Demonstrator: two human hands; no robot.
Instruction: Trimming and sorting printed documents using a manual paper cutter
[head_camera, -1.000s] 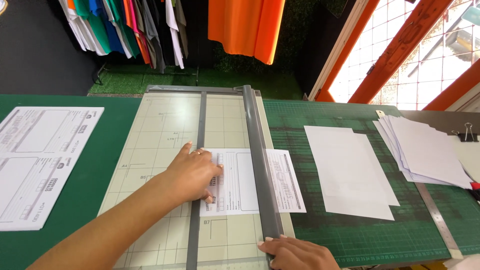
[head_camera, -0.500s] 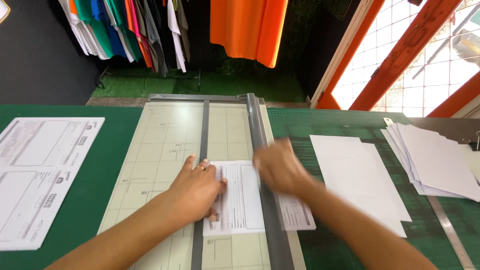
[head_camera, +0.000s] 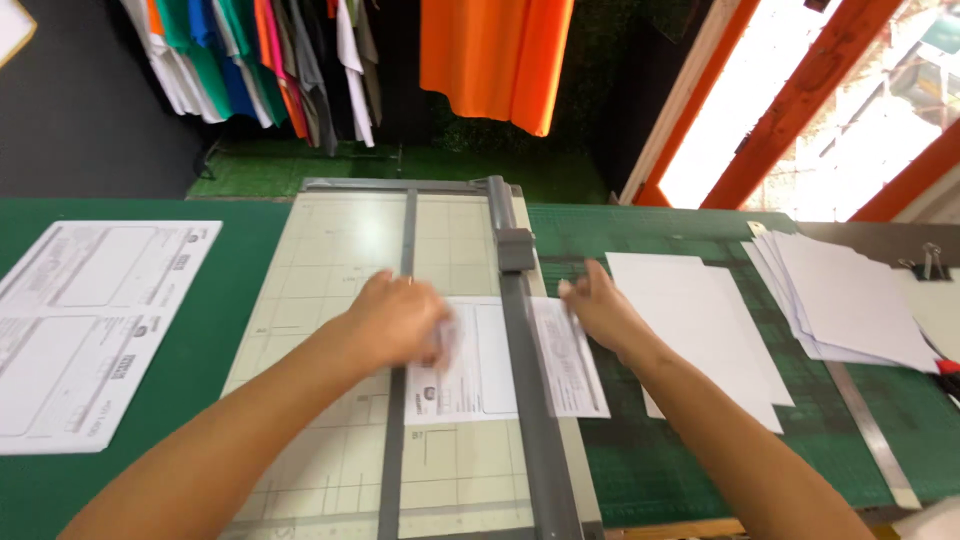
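On the paper trimmer (head_camera: 330, 300), the left hand (head_camera: 395, 320) presses flat, fingers spread, on the printed sheet (head_camera: 480, 360); the right hand (head_camera: 598, 305) pinches that sheet's far edge beyond the trimmer's rail (head_camera: 525, 370).

A: Count, working out from the hands. Hands in view: two, left hand (head_camera: 395, 322) and right hand (head_camera: 597, 305).

B: Under them?

A: One paper cutter (head_camera: 340, 260), one printed slip (head_camera: 480, 360) beneath both hands.

B: Paper elsewhere?

A: Left of the left hand, one printed sheet (head_camera: 90, 330). Right of the right hand, one blank sheet (head_camera: 690, 320), then one loose stack (head_camera: 850, 300); its sheets too overlapped to count.
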